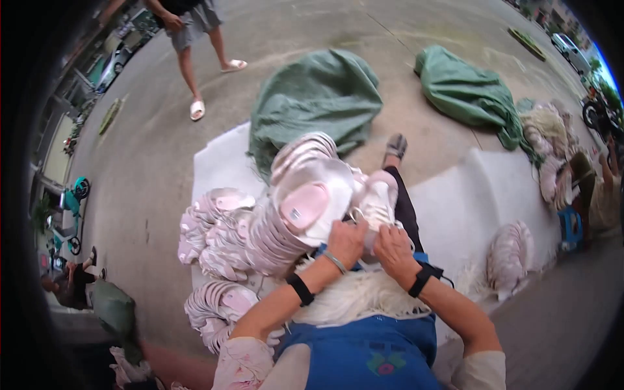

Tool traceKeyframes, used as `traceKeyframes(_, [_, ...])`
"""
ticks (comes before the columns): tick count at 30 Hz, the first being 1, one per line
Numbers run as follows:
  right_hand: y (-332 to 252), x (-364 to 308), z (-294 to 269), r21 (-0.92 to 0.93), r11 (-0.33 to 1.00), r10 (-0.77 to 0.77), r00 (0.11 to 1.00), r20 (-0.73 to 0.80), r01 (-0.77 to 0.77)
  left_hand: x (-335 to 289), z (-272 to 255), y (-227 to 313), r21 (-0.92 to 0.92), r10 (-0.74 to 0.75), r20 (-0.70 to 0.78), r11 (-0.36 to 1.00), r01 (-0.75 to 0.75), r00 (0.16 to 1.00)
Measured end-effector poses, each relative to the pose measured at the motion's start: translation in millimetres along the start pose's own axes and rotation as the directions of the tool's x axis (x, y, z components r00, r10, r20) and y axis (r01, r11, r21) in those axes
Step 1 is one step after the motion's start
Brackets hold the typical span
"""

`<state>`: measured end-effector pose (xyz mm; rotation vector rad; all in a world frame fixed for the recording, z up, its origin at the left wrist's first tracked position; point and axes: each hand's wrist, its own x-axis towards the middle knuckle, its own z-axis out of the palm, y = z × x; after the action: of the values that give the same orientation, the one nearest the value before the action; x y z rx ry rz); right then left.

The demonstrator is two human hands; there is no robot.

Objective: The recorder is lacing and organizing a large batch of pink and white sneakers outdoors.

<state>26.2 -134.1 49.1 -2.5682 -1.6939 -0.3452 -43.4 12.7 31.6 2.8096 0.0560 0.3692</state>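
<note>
A pink-and-white sneaker (377, 203) sits in front of me, toe pointing away, with white lacing down its middle. My left hand (346, 244) is closed at the shoe's near left side, fingertips pinching a white shoelace that loops up beside them. On the shoe's near right side, my right hand (394, 248) has its fingers curled in against the lacing; a lace end shows by it, and its fingertips are partly hidden. A thick bundle of loose white shoelaces (364, 298) lies across my lap over a blue apron (370, 351).
Nested pink-and-white shoes (276, 237) are piled at my left, with another row (510, 257) at the right. White sheeting (484, 185) covers the ground. Green sacks (318, 97) (461, 88) lie ahead. A person (188, 39) stands at the far left; a blue stool (571, 226) is far right.
</note>
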Motion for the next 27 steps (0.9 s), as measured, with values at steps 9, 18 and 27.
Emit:
traceKeyframes(9, [15.8, -21.0, 1.1, 0.132, 0.990, -0.060, 0.997, 0.049, 0.053, 3.7, 0.5, 15.6, 0.108, 0.110, 0.113, 0.987, -0.122, 0.987])
traceKeyframes(18, [22.9, -16.6, 12.0, 0.254, 0.966, -0.030, 0.994, -0.101, 0.055, 19.3, 3.4, 5.8, -0.054, 0.212, -0.094, 0.974, -0.218, 0.973])
traceKeyframes(27, [22.0, 28.2, -33.2, 0.926, -0.198, 0.482, 0.790, 0.379, -0.323, 78.6, -21.1, -1.8, -0.630, -0.291, 0.168, 0.703, 0.330, 0.942])
